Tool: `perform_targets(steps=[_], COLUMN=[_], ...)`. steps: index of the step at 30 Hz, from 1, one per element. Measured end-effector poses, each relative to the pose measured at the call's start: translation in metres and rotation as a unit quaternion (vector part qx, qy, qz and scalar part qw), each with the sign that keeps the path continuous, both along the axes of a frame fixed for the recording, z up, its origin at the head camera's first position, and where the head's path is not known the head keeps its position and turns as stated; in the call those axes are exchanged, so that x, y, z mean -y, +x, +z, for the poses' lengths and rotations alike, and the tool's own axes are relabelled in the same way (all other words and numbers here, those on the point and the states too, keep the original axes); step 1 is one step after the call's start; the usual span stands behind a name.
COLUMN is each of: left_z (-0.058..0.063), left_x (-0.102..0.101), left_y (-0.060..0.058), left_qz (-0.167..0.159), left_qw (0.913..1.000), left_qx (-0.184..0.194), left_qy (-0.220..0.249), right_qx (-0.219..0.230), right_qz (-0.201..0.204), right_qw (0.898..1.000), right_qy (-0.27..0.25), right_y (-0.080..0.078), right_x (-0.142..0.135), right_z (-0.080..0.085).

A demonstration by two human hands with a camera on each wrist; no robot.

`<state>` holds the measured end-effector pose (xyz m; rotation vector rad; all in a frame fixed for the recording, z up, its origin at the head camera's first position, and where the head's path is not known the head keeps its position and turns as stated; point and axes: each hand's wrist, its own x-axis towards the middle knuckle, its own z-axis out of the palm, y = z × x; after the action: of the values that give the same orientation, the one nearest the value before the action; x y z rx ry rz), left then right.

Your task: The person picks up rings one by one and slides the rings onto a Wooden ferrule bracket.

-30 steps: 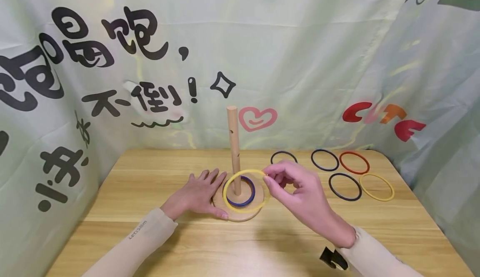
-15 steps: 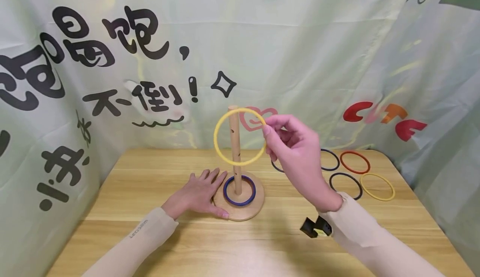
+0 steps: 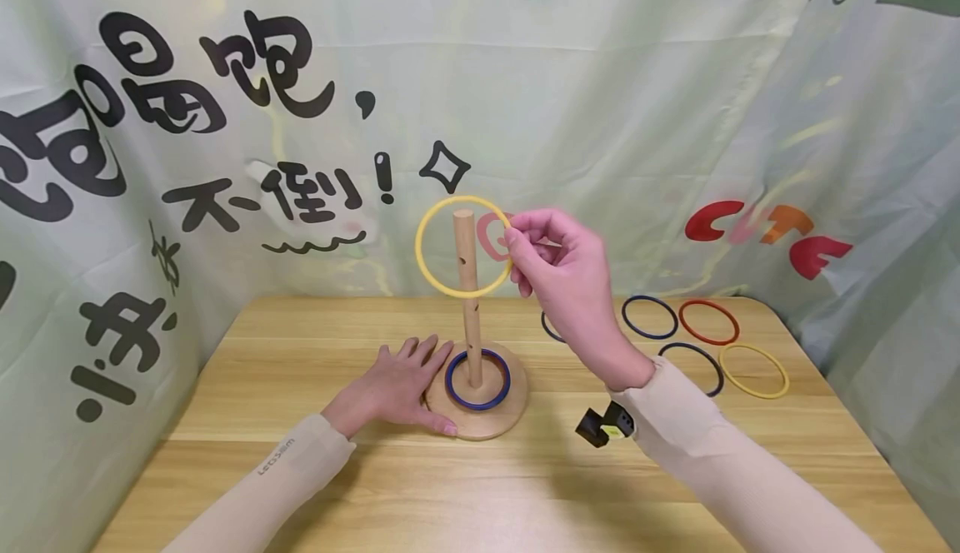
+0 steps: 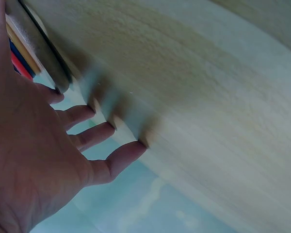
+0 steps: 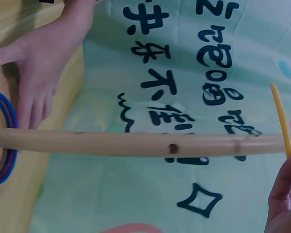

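Note:
Between thumb and fingertips, my right hand [image 3: 566, 278] pinches the edge of a yellow ring [image 3: 417, 249]. That ring is level with the top of the wooden post [image 3: 467, 253]; in the head view it frames the tip, and in the right wrist view it shows edge-on at the post's end. The round wooden base [image 3: 498, 420] stands on the table, with a blue ring [image 3: 507, 382] lying round the foot of the post over some red. Fingers spread, my left hand [image 3: 393, 386] rests at the base's left edge, thumb along its front.
On the right of the wooden table [image 3: 300, 478] lie blue rings [image 3: 649, 337], a red ring [image 3: 708, 341] and another yellow ring [image 3: 753, 396]. My right forearm partly hides some of them. A printed curtain [image 3: 600, 120] closes off the back and sides.
My right hand has raised the yellow ring from low over the base to the post's top, then shifted it slightly left. My left hand has stayed put.

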<state>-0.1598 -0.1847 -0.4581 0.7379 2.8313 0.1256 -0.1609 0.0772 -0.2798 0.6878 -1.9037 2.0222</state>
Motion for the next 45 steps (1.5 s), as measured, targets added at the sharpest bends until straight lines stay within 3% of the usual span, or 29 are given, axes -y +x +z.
perform_targets(steps=[12,25,34,39,45], left_z=[-0.003,-0.004,-0.005,-0.004,-0.004], left_x=[0.001,0.000,0.000,0.001,0.001], left_y=[0.001,0.000,0.000,0.000,-0.001], left_qz=[-0.002,-0.006,0.003,0.005,-0.003], left_qw=[0.9999,0.9999,1.0000,1.0000,0.9999], left_qx=[0.000,-0.013,-0.006,-0.006,-0.011], left_qy=[0.012,0.007,0.000,0.005,0.002], right_qx=[0.062,0.146,0.158,0.160,0.165], right_qz=[-0.001,-0.018,-0.008,0.001,-0.003], right_qw=[0.997,0.983,0.968,0.954,0.946], right_qy=[0.051,0.112,0.196,0.254,0.279], right_y=[-0.013,-0.010,-0.009,-0.012,-0.015], right_x=[-0.004,-0.007,-0.008,-0.007,-0.008], right_z=[-0.057,-0.128,-0.157,-0.167,-0.175])
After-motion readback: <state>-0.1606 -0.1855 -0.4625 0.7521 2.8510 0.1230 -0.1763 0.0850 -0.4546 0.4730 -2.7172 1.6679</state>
